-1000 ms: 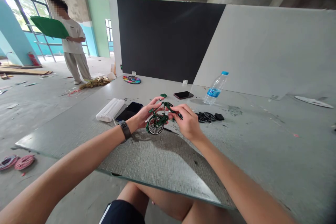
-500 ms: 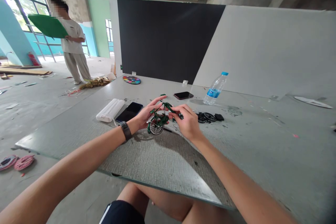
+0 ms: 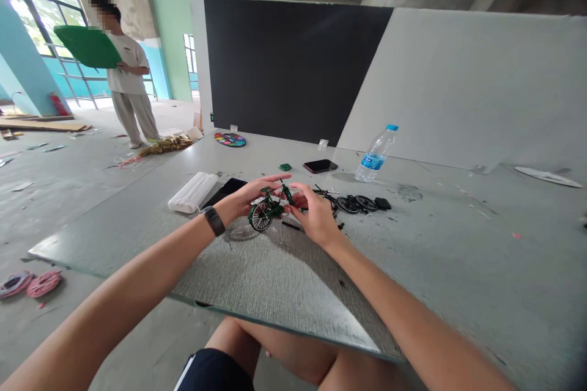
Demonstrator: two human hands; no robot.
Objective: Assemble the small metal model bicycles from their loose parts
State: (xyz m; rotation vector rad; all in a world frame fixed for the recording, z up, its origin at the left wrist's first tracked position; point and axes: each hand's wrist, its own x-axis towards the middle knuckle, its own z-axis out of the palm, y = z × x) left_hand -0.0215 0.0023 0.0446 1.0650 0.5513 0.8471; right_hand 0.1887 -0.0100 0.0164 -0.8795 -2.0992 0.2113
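Observation:
A small green model bicycle (image 3: pixel 274 211) is held just above the table between my two hands. Its spoked wheel (image 3: pixel 260 217) hangs at the left end; no wheel shows at the front, where my fingers cover part of it. My left hand (image 3: pixel 243 198) grips the bicycle from behind, index finger stretched out along its far side, a dark watch on the wrist. Curled at the front of the frame, my right hand (image 3: pixel 316 214) pinches near the fork; whether a separate small part is in its fingers cannot be made out.
Black bicycle parts (image 3: pixel 360 203) lie right of my hands. Behind stand a water bottle (image 3: pixel 375 156), a phone (image 3: pixel 320 165), a small green piece (image 3: pixel 285 167) and a paint palette (image 3: pixel 230 139). A white device (image 3: pixel 192 192) lies left. One person (image 3: pixel 128 67) holds a green board.
The bicycle and both hands have shifted slightly left. My right fingers have moved from near the handlebar down to the front fork. More of the small green piece behind shows.

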